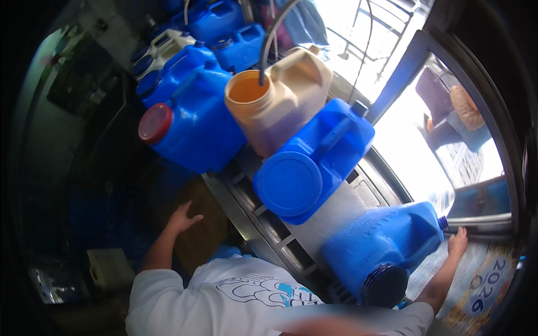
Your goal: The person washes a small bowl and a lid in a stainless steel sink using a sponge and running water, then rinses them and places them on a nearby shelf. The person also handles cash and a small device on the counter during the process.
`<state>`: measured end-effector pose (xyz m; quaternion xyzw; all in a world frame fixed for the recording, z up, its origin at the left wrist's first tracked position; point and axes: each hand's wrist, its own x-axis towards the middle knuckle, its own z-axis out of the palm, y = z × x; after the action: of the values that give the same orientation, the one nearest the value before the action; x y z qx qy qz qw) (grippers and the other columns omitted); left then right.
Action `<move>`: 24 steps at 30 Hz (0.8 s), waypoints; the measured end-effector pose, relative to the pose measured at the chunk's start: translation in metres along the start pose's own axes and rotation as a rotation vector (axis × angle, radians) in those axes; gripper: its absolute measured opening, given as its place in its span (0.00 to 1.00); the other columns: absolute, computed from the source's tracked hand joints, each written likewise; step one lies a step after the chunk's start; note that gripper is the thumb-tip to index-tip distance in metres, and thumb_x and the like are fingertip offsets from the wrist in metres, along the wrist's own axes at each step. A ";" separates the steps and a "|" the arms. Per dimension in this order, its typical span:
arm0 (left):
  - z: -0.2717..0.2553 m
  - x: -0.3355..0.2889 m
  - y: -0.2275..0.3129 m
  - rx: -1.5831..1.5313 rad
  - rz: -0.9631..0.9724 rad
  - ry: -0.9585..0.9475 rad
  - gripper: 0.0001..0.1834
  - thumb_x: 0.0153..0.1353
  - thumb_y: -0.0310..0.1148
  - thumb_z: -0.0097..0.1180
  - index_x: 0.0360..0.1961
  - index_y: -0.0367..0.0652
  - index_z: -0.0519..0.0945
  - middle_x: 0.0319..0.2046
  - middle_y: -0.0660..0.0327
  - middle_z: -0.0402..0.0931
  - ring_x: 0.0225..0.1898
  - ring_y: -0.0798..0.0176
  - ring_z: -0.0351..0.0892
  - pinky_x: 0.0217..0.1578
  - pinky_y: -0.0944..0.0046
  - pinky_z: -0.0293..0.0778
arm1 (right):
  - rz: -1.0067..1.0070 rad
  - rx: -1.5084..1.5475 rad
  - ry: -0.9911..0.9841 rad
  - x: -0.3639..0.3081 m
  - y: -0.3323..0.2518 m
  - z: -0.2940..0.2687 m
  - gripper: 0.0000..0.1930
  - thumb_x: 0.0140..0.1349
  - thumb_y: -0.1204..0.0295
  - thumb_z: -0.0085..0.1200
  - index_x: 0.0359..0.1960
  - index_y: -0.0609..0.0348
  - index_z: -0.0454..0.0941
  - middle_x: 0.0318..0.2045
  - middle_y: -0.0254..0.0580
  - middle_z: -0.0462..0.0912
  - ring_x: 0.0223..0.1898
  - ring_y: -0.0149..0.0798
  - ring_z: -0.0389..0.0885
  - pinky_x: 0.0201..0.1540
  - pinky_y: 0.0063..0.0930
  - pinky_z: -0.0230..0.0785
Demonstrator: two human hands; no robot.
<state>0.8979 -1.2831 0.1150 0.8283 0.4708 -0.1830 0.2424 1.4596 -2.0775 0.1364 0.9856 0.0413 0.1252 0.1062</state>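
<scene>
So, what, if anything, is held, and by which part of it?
Nothing that shows: the left hand is empty, the right hand near the window frame.

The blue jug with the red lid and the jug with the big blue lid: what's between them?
The head view shows a tan jug between the red-lidded jug and the blue-lidded jug; a hose reaches into the tan one.

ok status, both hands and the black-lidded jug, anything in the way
Left hand open, empty. Right hand beside black-lidded jug, contact unclear. Jug closed. Blue-lidded jug close by, apart.
</scene>
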 end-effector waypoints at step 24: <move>0.104 0.090 -0.313 -0.340 -0.123 -0.324 0.55 0.52 0.70 0.56 0.67 0.33 0.61 0.67 0.42 0.60 0.68 0.47 0.61 0.66 0.55 0.60 | -0.578 0.769 -0.408 -0.098 -0.407 -0.475 0.13 0.60 0.67 0.55 0.45 0.54 0.78 0.40 0.40 0.81 0.45 0.37 0.78 0.50 0.33 0.71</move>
<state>0.6628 -1.1431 -0.0893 0.7050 0.4997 -0.2458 0.4392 1.2211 -1.5972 0.4729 0.9062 0.3330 -0.1281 -0.2272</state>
